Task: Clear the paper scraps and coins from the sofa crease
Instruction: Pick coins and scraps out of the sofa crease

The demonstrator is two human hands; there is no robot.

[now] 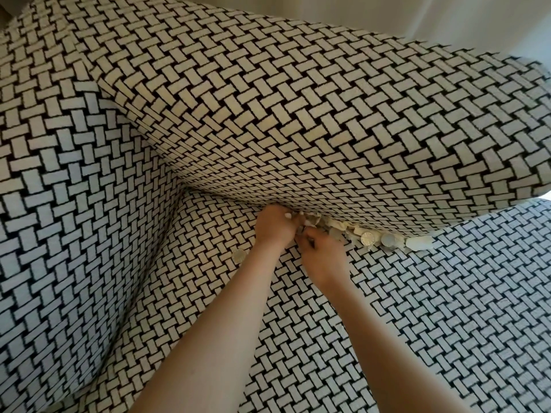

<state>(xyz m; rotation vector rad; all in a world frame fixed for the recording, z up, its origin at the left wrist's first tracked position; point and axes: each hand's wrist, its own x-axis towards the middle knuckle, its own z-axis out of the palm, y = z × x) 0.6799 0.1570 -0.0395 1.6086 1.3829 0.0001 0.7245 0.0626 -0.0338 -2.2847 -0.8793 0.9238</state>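
Observation:
Coins [369, 238] and white paper scraps [419, 243] lie jammed in the sofa crease [396, 234] between the back cushion and the seat. A single coin [239, 255] rests loose on the seat to the left of my arms. My left hand [275, 225] is curled at the crease with scraps and coins gathered in its fingers. Just below and to the right, my right hand [323, 253] has its fingertips pinched together against the left hand's bundle, on a coin as far as I can tell. What the fingers hold is mostly hidden.
The sofa is covered in black and white basket-weave fabric. The back cushion [298, 114] bulges over the crease. An armrest [59, 204] rises on the left. The seat [432, 323] spreads to the right. A pale wall shows at the top right.

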